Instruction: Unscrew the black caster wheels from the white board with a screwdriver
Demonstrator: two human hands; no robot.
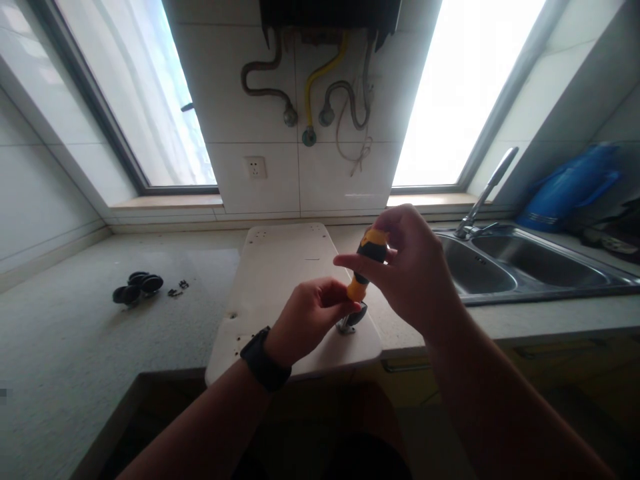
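Observation:
A white board [280, 280] lies on the grey countertop, its near end hanging over the edge. My right hand [407, 267] is closed round the black and orange handle of a screwdriver [367, 257], held upright over the board's near right corner. My left hand [310, 317], with a black watch on the wrist, is closed just below it, beside a caster wheel [353, 320] with a metal base on the board. What the left fingers pinch is hidden.
Loose black caster wheels [136, 287] and small screws [177, 289] lie on the countertop [100, 347] at left. A steel double sink [520, 267] with a tap [483, 197] is at right. A blue bag [570, 187] sits behind it. Hoses hang on the tiled wall.

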